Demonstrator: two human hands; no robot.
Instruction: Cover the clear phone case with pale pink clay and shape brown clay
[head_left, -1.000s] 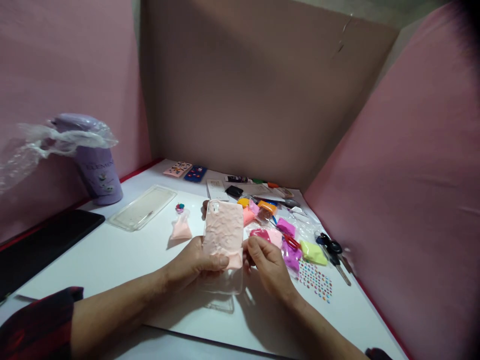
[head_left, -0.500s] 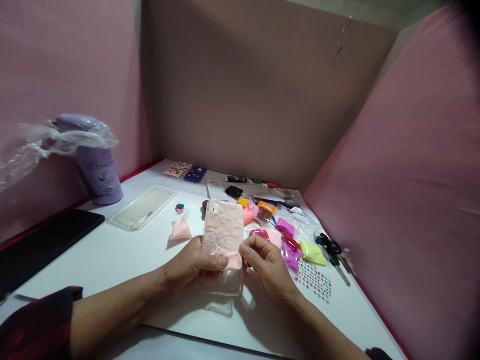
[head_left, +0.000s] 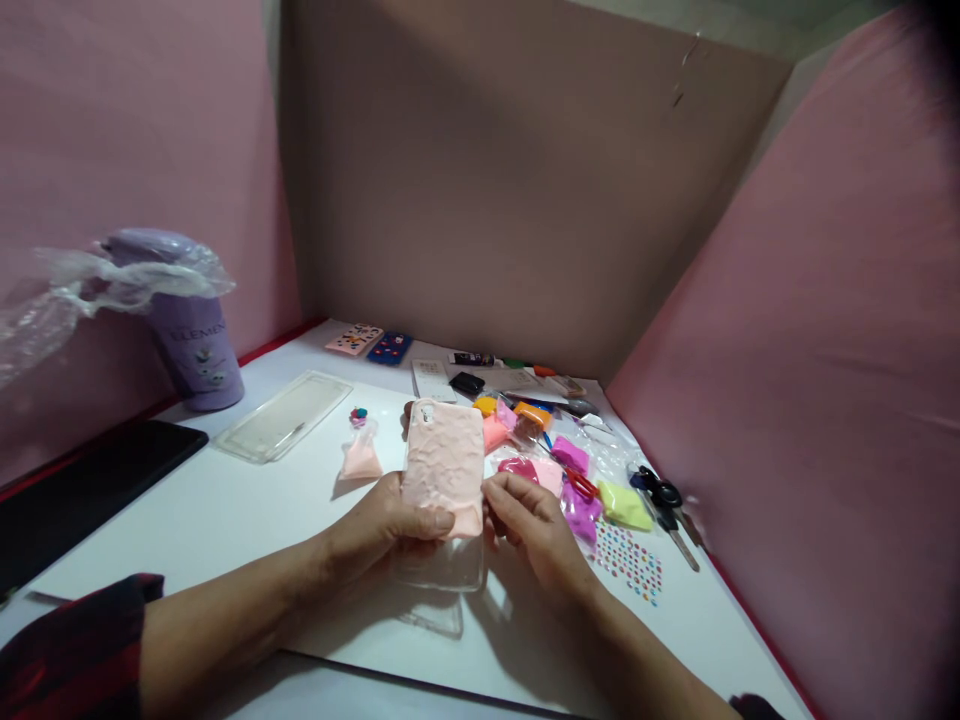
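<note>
My left hand [head_left: 394, 525] grips a clear phone case [head_left: 459, 568], its thumb pressed over the front and its other fingers behind. Pale pink clay [head_left: 444, 455] coats the upper part of the case with a wrinkled, lumpy surface, leaving the camera opening at the top left uncovered. The lower end of the case is bare and see-through. At the case's right edge, my right hand [head_left: 536, 525] is closed in a pinch, thumb and finger against the rim; the other fingertips are partly hidden.
Left of the hands lie a bag of pale pink clay [head_left: 362, 455] and a clear tray [head_left: 285, 415]. A purple cup [head_left: 199, 345] stands further left by a black flat object [head_left: 97, 500]. On the right are clay packets [head_left: 626, 505], gem stickers [head_left: 630, 565], red-handled scissors [head_left: 581, 485] and black-handled scissors [head_left: 664, 495].
My right thumb has slid slightly off the clay's face to the case's right edge. The case, held in my left hand, has barely shifted.
</note>
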